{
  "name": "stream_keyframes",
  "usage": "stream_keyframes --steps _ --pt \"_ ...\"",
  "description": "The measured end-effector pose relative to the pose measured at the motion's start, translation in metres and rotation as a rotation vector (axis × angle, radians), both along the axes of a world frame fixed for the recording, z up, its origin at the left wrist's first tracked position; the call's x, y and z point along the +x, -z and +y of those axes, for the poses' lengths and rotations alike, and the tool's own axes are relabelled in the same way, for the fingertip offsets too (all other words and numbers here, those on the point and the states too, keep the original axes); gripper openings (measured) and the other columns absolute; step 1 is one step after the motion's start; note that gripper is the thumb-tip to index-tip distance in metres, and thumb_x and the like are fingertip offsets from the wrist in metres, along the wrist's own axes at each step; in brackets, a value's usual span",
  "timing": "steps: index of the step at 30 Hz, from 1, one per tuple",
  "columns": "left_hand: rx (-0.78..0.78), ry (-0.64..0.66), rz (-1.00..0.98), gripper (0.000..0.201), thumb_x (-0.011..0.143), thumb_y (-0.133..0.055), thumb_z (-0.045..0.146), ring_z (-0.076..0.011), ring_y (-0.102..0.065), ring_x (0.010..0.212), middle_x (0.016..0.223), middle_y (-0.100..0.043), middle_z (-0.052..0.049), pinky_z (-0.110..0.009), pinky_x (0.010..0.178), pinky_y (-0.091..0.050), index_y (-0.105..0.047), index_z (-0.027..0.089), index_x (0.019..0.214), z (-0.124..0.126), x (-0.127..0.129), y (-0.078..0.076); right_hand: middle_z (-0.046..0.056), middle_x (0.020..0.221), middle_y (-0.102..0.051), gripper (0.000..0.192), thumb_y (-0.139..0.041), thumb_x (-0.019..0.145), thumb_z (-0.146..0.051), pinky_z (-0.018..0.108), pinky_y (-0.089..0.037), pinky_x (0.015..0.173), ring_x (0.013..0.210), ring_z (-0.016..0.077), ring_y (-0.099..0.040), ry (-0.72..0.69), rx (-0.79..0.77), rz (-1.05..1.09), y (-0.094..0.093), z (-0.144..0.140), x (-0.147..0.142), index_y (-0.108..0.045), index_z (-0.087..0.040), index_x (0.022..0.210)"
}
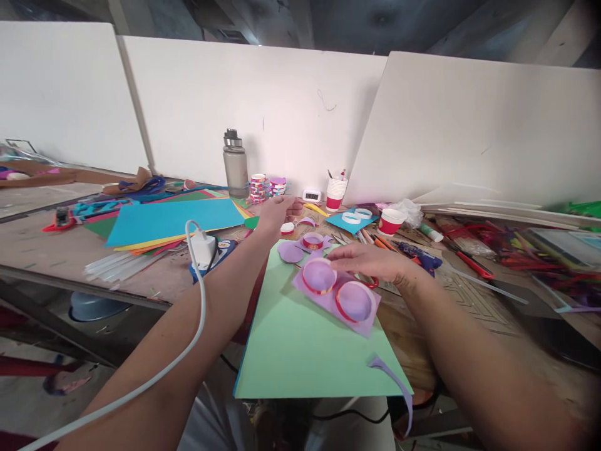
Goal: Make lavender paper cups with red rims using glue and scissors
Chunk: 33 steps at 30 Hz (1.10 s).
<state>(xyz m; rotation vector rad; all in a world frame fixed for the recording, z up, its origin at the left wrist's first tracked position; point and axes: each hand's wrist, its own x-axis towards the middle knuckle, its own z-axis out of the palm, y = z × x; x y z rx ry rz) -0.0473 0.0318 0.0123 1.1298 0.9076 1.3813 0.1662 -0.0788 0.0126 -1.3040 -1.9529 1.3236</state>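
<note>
— What lies around the hands?
— The left hand (280, 212) reaches far, fingers loose, near a small red-rimmed ring (287, 228). The right hand (370, 262) lies flat, released, on the purple paper (334, 294) bearing two rings, over the green sheet (305, 344).
— Anything hidden?
— Scissors (370, 283) mostly under the right hand; a white cable (188, 338) crosses the left arm.

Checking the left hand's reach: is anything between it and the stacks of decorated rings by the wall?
Nothing visible. The left hand is stretched toward the ring stacks, with only bare table between. A small red-and-white ring lies beside the hand, out of the path.
</note>
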Motion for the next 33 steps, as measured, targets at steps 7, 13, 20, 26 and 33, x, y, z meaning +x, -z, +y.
stream_keyframes --steps 7,13,20,26,33 --pt "0.067 -0.042 0.187 0.015 0.079 -0.075 0.025 -0.0116 -0.062 0.058 0.071 -0.073 -0.006 -0.023 0.056 -0.039 -0.068 0.016 0.069 0.004 0.002 0.008 0.001 0.08 -0.073 0.035 -0.069 0.084 -0.056 0.025 -0.046 0.057 0.068 0.0159 -0.061 -0.108 0.068 -0.14 0.001 -0.003 -0.01 -0.078 -0.021 0.085" --pt "0.255 0.014 0.47 0.015 0.073 -0.08 0.021 -0.0152 -0.057 0.061 0.059 -0.066 -0.002 -0.025 0.06 -0.041 -0.07 0.02 0.062 0.002 0.006 0.017 0.001 0.077 -0.071 0.026 -0.062 0.09 -0.044 0.028 -0.041 0.059 0.062 0.0148 -0.057 0.352 0.355 -0.103 0.006 0.006 -0.007 -0.074 -0.021 0.084" --pt "0.354 0.091 0.77 0.016 0.067 -0.085 0.036 -0.0187 -0.059 0.07 0.07 -0.069 -0.001 -0.025 0.064 -0.043 -0.073 0.025 0.069 0.005 0.01 0.032 0.003 0.08 -0.075 0.014 -0.063 0.091 -0.027 0.03 -0.043 0.069 0.074 0.0188 -0.064 0.504 0.561 -0.306 0.005 0.007 -0.01 -0.073 -0.022 0.083" --pt "0.379 0.305 0.82 0.029 0.05 -0.09 0.035 -0.0201 -0.059 0.07 0.066 -0.064 0.0 -0.024 0.065 -0.042 -0.066 0.024 0.061 0.002 0.007 0.035 0.007 0.091 -0.078 0.015 -0.063 0.094 -0.029 0.033 -0.043 0.071 0.08 0.022 -0.067 0.404 0.53 -0.473 0.012 0.012 -0.006 -0.074 -0.022 0.086" --pt "0.426 0.29 0.782 0.036 0.048 -0.089 0.021 -0.0282 -0.065 0.094 0.092 -0.074 -0.005 -0.031 0.086 -0.048 -0.078 0.026 0.082 0.002 0.011 0.036 0.01 0.093 -0.078 0.017 -0.063 0.094 -0.031 0.035 -0.045 0.079 0.086 0.0241 -0.067 0.457 0.571 -0.579 0.019 0.019 0.002 -0.074 -0.02 0.087"
